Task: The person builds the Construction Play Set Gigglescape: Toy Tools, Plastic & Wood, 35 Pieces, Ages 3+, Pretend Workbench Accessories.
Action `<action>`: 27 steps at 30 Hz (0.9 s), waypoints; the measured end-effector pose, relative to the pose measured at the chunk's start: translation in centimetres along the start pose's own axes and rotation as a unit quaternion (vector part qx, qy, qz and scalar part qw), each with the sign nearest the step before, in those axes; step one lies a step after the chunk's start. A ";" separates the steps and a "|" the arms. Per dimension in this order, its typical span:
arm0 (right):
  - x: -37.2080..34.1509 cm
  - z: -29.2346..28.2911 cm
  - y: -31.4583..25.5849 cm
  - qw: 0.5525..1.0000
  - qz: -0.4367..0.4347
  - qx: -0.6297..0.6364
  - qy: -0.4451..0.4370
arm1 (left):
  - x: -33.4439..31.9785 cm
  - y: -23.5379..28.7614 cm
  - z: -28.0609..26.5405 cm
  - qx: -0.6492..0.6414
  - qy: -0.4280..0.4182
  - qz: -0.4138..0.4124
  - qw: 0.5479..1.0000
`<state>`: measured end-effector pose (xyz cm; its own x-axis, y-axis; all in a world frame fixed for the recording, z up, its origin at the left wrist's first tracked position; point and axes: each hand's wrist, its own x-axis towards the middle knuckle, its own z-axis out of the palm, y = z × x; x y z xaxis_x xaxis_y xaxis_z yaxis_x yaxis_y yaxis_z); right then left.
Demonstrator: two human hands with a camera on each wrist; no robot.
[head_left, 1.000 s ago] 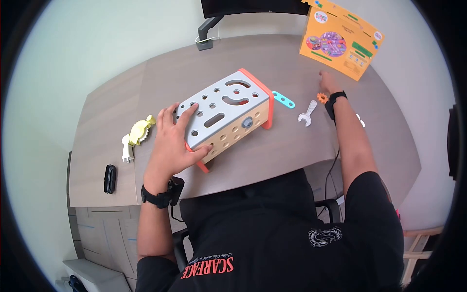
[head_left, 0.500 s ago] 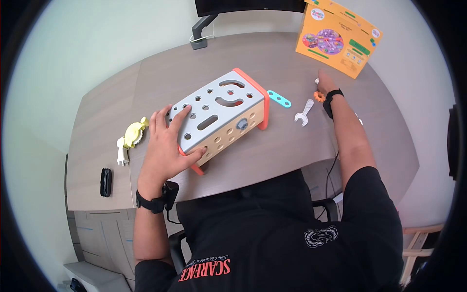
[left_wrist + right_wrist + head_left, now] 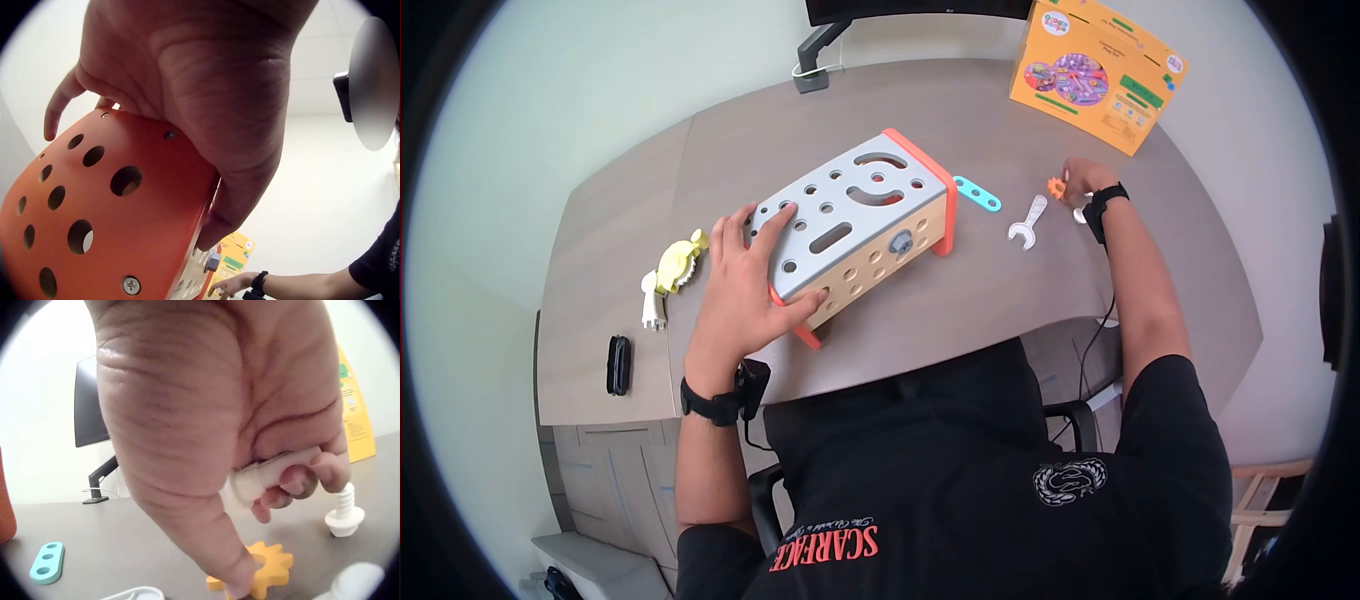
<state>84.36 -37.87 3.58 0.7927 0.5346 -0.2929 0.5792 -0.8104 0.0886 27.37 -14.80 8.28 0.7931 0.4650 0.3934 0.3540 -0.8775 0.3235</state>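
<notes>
My left hand (image 3: pixel 735 285) grips the near-left end of a toy workbench (image 3: pixel 855 222), fingers over its grey holed top and thumb on the wooden side. A grey bolt (image 3: pixel 901 243) sits in that side. Past the workbench, on the right, my right hand (image 3: pixel 1090 178) is low over the table. Its curled fingers hold a white cylindrical plastic piece (image 3: pixel 247 489) against the palm, partly hidden. The thumb tip is right at an orange toy gear (image 3: pixel 278 565). A white plastic bolt (image 3: pixel 344 522) stands on its head beyond the fingers.
Between the workbench and right hand lie a turquoise strip (image 3: pixel 977 194) and white toy wrench (image 3: pixel 1028 225). At left are a yellow-and-white toy tool (image 3: pixel 677 268) and black case (image 3: pixel 618 365). A yellow box (image 3: pixel 1090 75) stands at the back right, a monitor arm (image 3: pixel 812 62) at the back.
My right hand has taken up a white piece near the yellow box and come back toward me, to beside the orange gear. My left hand stays on the workbench.
</notes>
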 end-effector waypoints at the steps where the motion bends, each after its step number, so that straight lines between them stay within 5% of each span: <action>1: -0.6 0.3 -0.2 1.000 -0.006 0.010 0.026 | -0.1 0.1 0.0 -0.006 -0.002 -0.002 1.000; 9: -1.8 -1.4 -2.4 0.973 -0.098 0.035 0.205 | -0.3 -0.4 0.0 0.003 0.008 0.007 1.000; 14: -13.5 -6.6 -10.5 0.880 -0.293 0.155 0.341 | 0.0 1.6 -1.8 0.085 0.110 0.048 0.989; 17: -19.6 -6.2 -16.2 0.803 -0.419 0.171 0.388 | 0.7 4.4 -2.9 -0.132 0.134 0.035 0.982; 21: -27.4 -5.3 -21.3 0.736 -0.540 0.150 0.381 | 0.6 7.7 -2.1 -0.349 0.059 -0.050 0.934; 24: -29.8 -5.0 -22.7 0.735 -0.579 0.131 0.328 | 0.4 7.6 -1.3 -0.394 -0.045 -0.075 0.915; 27: -30.0 -4.6 -23.2 0.728 -0.581 0.169 0.323 | 0.2 7.0 -0.2 -0.507 -0.038 -0.110 0.854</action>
<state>48.03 -33.98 14.64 -0.2068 0.8192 0.5349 0.9365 0.3240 -0.1341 29.95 -20.83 10.79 0.8059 0.5630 0.1832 -0.0823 -0.1998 0.9764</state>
